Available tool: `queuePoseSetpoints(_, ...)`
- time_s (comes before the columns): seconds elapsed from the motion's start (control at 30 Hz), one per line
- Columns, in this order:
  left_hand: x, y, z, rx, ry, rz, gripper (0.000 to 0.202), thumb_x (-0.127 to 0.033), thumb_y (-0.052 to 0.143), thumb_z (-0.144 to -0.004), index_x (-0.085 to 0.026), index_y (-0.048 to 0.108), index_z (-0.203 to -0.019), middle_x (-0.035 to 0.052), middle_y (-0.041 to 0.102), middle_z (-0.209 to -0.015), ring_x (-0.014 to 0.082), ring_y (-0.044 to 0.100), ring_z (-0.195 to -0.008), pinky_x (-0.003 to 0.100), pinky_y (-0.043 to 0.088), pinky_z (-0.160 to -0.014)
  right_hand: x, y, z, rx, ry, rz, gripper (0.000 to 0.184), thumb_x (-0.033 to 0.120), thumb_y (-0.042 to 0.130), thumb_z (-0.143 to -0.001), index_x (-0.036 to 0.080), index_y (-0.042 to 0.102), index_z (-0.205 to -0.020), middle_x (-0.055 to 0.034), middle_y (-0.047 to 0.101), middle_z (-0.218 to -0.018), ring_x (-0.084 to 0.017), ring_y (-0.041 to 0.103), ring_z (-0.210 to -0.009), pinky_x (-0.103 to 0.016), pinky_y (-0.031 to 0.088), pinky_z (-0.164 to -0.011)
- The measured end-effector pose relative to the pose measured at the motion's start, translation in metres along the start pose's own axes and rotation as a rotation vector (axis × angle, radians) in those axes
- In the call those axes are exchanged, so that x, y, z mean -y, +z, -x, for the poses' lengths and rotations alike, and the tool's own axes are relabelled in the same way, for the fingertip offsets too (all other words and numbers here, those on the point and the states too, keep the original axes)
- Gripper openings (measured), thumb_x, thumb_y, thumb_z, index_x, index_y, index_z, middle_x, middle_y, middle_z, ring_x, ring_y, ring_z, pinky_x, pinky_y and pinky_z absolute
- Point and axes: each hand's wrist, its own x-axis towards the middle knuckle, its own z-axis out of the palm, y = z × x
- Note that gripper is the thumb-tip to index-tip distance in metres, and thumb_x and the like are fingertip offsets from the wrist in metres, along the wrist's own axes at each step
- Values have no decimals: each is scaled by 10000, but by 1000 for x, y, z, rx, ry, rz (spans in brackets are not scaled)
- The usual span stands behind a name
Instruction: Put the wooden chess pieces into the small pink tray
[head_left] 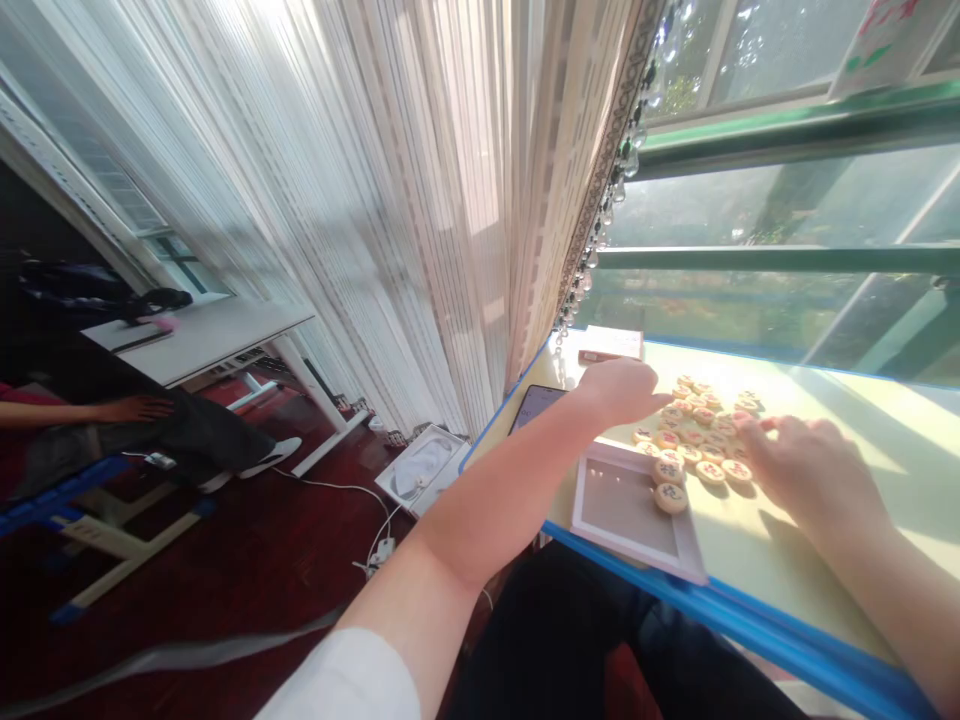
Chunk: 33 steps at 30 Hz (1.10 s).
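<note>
Several round wooden game pieces [697, 430] with red or dark markings lie in a loose heap on a pale table [862, 470] with a blue edge. My left hand [622, 392] rests at the heap's left side, fingers curled down onto the pieces. My right hand [806, 465] lies on the right of the heap, fingers bent over the pieces. A shallow white box tray [626, 510] sits at the near edge with two pieces [670, 484] in its far right corner.
A dark phone [536, 405] and a small flat box [611, 345] lie on the table's left end. Sheer curtains [420, 200] hang left of the window. Another person's hand [139, 408] rests by a white desk [202, 340] far left; cables cross the red floor.
</note>
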Motion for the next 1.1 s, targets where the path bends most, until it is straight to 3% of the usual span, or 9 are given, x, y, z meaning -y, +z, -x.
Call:
queuePoseSetpoints(0.1,0,-3,2,3,2,-3,443,-472,412,-861,-127,689,-893,140,677,-936,264,628,-880,358,516,-702,1,4,2,26,88,205,439,485,372,-833,145,599,-993,-228,568,-944,-395,532,-987,-496,442,-766)
queuePoseSetpoints(0.2,-2,-6,4,20,-15,-20,416,-457,429,-856,-138,693,-888,132,682,-937,257,632,-867,352,518,-703,11,9,1,26,156,203,545,554,305,-850,109,575,-1013,-201,567,-913,-333,566,-935,-407,465,-735)
queuePoseSetpoints(0.37,-4,-4,4,20,-30,-62,416,-457,421,-861,-150,701,-885,124,684,-914,242,638,-864,325,515,-718,26,12,-1,-68,186,239,512,536,343,-841,140,578,-1064,-182,546,-1039,-342,495,-1055,-448,398,-881)
queuePoseSetpoints(0.5,-6,0,3,0,-26,-75,411,-460,427,-855,-153,699,-864,122,681,-877,251,640,-866,329,512,-704,22,16,-5,-140,278,155,550,558,333,-837,152,561,-1130,-205,503,-1162,-367,435,-1133,-470,352,-931)
queuePoseSetpoints(0.7,-21,-3,6,-18,17,26,418,-460,403,-861,-172,692,-770,77,677,-736,219,639,-771,300,486,-663,14,11,-14,-1,352,-5,670,622,260,-824,142,517,-1216,-212,525,-1180,-369,450,-1154,-483,332,-960)
queuePoseSetpoints(0.97,-39,2,27,-142,-41,107,471,-524,394,-845,-161,653,-695,56,645,-675,183,600,-694,260,406,-595,0,5,-14,-22,269,-186,575,555,335,-799,155,625,-1092,-165,604,-1087,-311,511,-1099,-407,361,-955)
queuePoseSetpoints(1.1,-38,9,38,-231,6,280,474,-535,384,-852,-152,619,-701,16,604,-648,136,545,-640,244,355,-567,0,5,-10,26,225,-123,467,484,419,-777,131,639,-989,-150,652,-972,-298,563,-1012,-387,371,-936)
